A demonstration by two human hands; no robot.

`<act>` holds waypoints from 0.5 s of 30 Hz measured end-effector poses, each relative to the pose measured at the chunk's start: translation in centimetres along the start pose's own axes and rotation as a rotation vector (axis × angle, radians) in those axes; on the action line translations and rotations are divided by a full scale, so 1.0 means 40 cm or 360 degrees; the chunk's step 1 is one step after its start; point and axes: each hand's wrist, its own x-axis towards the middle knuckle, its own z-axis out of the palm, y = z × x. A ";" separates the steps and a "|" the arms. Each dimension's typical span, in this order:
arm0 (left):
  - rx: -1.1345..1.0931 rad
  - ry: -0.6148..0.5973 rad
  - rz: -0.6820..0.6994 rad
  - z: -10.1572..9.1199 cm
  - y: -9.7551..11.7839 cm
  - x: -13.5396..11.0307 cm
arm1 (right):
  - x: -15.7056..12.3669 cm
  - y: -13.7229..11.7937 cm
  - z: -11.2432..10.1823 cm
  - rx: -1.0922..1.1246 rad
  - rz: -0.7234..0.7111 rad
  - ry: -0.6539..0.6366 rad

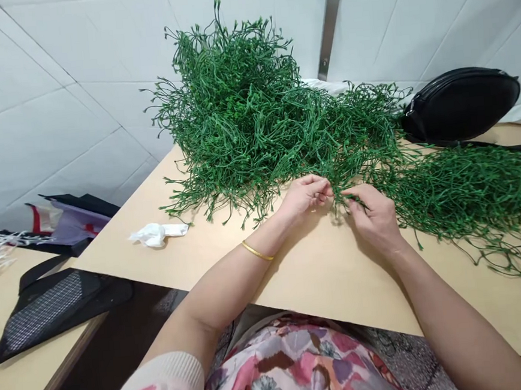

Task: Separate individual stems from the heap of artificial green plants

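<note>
Two hands meet at the near edge of the green sprig heap on the desk, left hand and right hand each pinched on one thin sprig, best teased out gently to spare tangled neighbours.

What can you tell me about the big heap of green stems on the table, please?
The heap of green stems looks like thin plastic strands with small knobbed tips, tangled into a tall mound against the white tiled wall. It rests on the pale wooden table and spreads rightwards into a flatter mass. The left hand and right hand pinch strands at its front edge.
</note>
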 end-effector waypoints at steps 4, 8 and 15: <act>0.0570 -0.0022 0.0669 0.009 0.017 -0.012 | 0.010 0.015 -0.029 0.0688 0.0577 -0.0099; 0.0945 -0.0440 0.0783 0.016 0.011 -0.018 | 0.017 0.022 -0.029 0.1132 0.0889 -0.0154; 0.1055 -0.0403 0.0455 0.004 -0.001 -0.008 | 0.024 0.031 -0.028 0.1026 0.1035 0.0085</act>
